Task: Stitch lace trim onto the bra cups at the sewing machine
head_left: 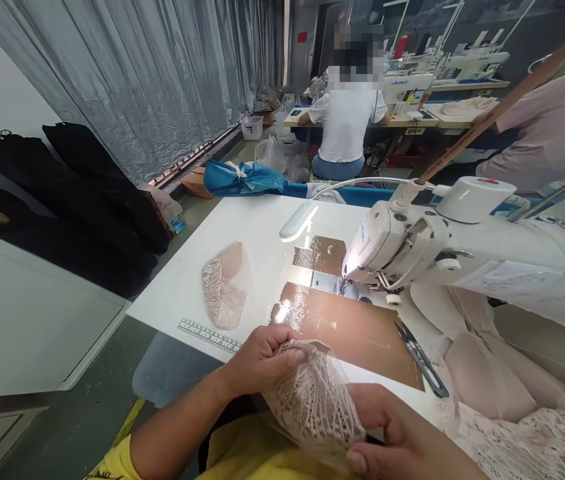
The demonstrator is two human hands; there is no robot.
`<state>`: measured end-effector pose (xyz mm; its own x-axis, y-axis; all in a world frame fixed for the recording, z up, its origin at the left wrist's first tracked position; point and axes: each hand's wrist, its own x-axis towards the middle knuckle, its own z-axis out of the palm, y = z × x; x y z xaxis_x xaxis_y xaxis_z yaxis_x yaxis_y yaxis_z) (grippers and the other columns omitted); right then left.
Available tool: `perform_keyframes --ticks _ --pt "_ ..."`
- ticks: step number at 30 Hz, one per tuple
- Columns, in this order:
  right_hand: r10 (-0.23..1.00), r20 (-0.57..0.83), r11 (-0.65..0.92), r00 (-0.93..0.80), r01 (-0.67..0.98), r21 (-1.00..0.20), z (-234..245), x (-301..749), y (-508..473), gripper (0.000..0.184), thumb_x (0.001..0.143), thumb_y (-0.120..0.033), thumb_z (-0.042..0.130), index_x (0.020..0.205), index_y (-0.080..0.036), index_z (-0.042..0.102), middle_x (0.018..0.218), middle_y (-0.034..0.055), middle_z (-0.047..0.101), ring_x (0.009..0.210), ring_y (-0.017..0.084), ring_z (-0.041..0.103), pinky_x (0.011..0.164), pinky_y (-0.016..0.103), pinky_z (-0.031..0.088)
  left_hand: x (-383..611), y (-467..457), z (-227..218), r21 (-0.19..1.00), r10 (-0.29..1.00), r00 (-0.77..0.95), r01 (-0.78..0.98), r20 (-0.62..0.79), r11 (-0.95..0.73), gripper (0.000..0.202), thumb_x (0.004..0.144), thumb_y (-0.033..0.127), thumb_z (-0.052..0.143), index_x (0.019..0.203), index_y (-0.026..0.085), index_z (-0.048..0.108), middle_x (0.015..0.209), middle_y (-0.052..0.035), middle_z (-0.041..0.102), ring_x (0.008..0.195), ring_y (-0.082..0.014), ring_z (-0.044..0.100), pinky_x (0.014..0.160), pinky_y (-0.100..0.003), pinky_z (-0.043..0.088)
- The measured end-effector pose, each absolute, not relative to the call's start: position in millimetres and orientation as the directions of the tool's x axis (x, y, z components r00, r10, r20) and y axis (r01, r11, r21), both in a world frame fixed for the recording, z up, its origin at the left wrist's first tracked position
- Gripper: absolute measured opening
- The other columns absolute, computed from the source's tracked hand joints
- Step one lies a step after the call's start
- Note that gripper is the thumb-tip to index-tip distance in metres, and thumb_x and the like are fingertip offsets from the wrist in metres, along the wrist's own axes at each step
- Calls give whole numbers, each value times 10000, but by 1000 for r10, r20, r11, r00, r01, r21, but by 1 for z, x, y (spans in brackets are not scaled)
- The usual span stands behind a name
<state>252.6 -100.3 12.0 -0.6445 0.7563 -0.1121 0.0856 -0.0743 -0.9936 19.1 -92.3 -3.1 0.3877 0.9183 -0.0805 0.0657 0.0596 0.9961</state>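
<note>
While the left hand (259,363) pinches the lace cup (315,403) at its 10 o'clock edge, the right hand (402,437) grips at 4 o'clock, fingers closed on it. Cup sits at the worktop's (262,227) 6 o'clock. Judged light, limp and snag-prone; hold by the edges.

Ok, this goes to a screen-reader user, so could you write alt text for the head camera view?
The left hand and right hand grip a beige lace piece at the near edge of a white sewing table. A second lace piece lies to the left, a sewing machine stands to the right. Two other people sit behind.
</note>
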Motion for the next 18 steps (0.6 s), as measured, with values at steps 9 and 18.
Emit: perform_keyframes --ticks 9,18 --pt "874 -122 -78 -470 111 -991 -4 231 -102 275 847 -427 556 759 -177 631 827 50 626 811 210 586 745 303 480 27 -104 -4 995 892 452 89 5 -50 300 864 391 538 769 111 593 636 13 463 577 -85 386 538 -205 323" --pt "951 -81 -46 -299 120 -992 -4 223 -110 303 818 -430 591 646 -180 591 675 27 609 626 155 531 571 254 427 27 -98 11 966 860 510 221 0 -131 323 762 342 664 1016 145 631 815 -18 587 719 -136 501 656 -227 395"
